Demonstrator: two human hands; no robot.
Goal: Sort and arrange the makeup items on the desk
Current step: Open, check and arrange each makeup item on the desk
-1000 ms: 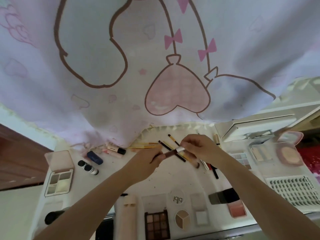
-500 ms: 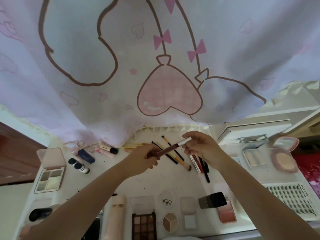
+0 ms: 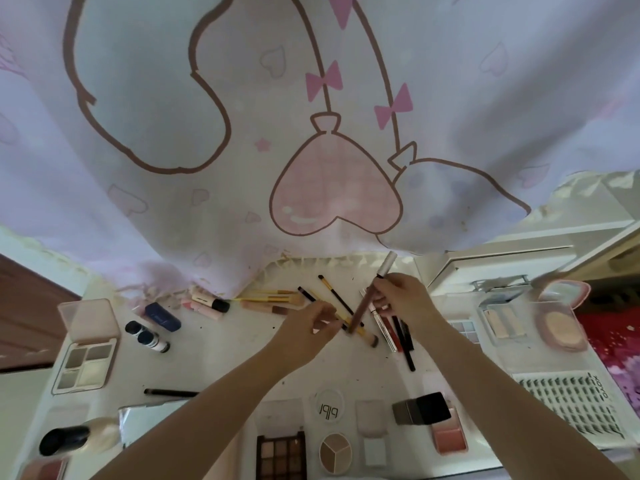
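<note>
Pencil first: you are pinching the brown-barrelled, white-capped stick in your right hand, holding it above the desk with its long axis running from about one o'clock at the cap down to seven o'clock at the dark tip. Your left hand is hovering just beside that low tip, at about eight o'clock from it, fingers curled; whether they are pinching anything I cannot tell. Directly beneath, the loose brushes are lying on a crossing diagonal, eleven to five. Just at three o'clock of the tip, the slim tubes and liners are lying together, so your right hand is probably the nearer one for laying the pencil alongside them.
</note>
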